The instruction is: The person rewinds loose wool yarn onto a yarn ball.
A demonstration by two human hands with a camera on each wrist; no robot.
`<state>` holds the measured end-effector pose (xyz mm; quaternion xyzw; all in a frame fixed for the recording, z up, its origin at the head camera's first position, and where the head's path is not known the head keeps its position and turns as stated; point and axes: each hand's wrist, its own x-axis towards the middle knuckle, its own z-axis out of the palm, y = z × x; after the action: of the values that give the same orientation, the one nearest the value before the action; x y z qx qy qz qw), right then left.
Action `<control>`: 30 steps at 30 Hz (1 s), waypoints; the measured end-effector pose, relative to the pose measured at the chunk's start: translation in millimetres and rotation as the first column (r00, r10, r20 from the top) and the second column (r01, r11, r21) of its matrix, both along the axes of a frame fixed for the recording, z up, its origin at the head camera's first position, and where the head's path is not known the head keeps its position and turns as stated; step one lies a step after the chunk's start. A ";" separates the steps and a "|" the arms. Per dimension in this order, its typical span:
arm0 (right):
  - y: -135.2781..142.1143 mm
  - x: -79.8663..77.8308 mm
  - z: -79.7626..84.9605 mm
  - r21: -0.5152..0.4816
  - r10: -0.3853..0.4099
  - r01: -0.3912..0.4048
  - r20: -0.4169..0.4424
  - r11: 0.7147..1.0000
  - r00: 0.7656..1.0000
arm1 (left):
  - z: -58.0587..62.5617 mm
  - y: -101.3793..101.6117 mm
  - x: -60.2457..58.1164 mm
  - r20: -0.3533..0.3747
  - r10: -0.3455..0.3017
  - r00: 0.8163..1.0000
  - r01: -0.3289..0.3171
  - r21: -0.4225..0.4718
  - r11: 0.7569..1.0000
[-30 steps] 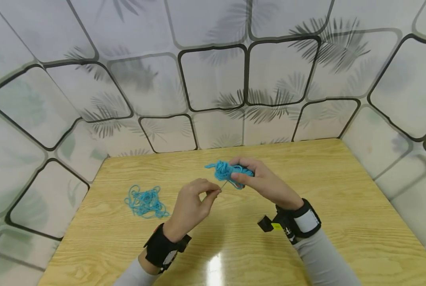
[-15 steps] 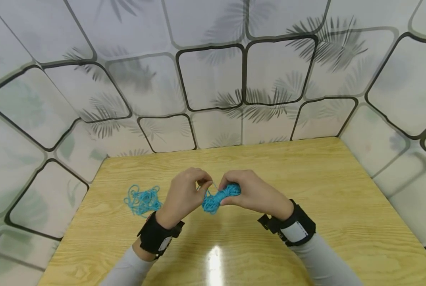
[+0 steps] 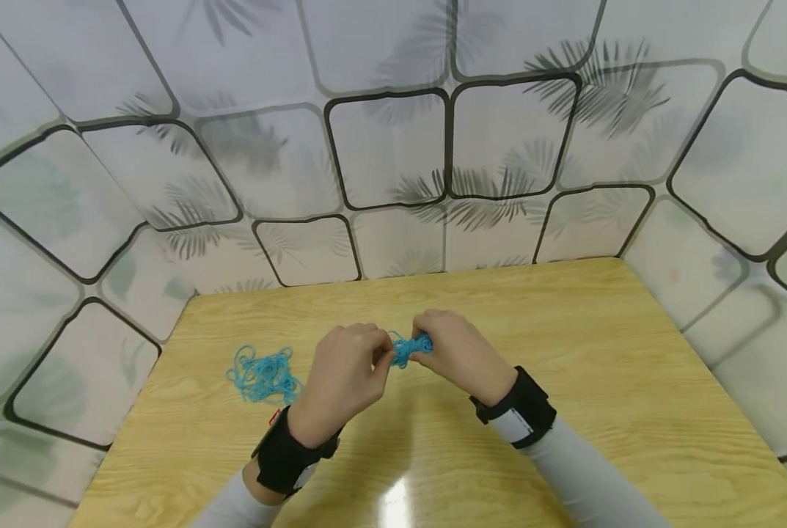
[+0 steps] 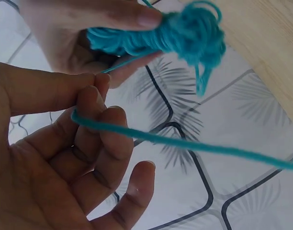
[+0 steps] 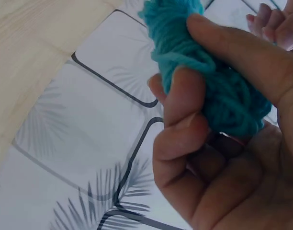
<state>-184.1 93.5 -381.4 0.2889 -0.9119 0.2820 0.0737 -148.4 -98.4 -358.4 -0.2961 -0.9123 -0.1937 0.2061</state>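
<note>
A small bundle of blue yarn (image 5: 185, 52), wound tight round its waist with looped ends, is gripped in my right hand (image 3: 462, 356) between thumb and curled fingers. My left hand (image 3: 350, 370) is just left of it, thumb and forefinger pinching a strand of yarn (image 4: 185, 143). In the left wrist view that strand passes over the left fingers and runs off to the right, while a thin length stretches from the pinch to the bundle. Both hands are above the wooden table, close together.
A loose tangle of blue yarn (image 3: 264, 375) lies on the wooden table (image 3: 532, 323) to the left, partly behind the left wrist. Patterned white walls (image 3: 393, 161) enclose the table at the back and sides. Black straps (image 3: 521, 407) sit on both wrists.
The right hand has come left and turned the bundle; its fingers cover more of it. The left hand shifted up beside it, still pinching the strand. The tangle on the table stays put.
</note>
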 end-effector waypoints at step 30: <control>25.1 -19.3 6.3 -0.626 0.346 -0.004 0.426 0.780 0.836 | -29.6 -8.2 -8.9 0.155 -0.015 0.988 -0.007 0.143 0.990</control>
<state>-203.4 118.5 -375.2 0.2501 -0.7268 0.6292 -0.1148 -157.3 -106.6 -388.0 -0.2662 -0.9088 -0.2817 0.1544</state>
